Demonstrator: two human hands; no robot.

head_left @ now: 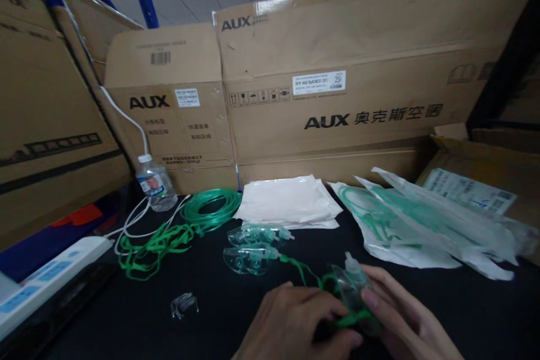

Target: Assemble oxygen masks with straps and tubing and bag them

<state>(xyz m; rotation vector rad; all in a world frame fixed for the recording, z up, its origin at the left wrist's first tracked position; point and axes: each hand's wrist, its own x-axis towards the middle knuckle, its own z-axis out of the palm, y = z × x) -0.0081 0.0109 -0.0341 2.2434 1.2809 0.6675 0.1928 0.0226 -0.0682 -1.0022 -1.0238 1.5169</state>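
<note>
One clear mask (349, 291) is before the white stack (291, 199), slightly to its right; I see my right hand (400, 309) holding it, nozzle end (352, 264) nearer the stack, while my left hand (295, 318) pinches the green strap (351, 319).

Mask (348, 287): clear plastic, smooth, glossy. Straps (158, 243): matt. Tubing (231, 206): smooth plastic, glossy. Bottle (157, 183): clear plastic, shiny. Cartons (371, 67): cardboard, largely matt. Sheets (287, 199): paper-like, matt. Power strip (59, 270): smooth plastic. Worktop (130, 315): matt.
</note>
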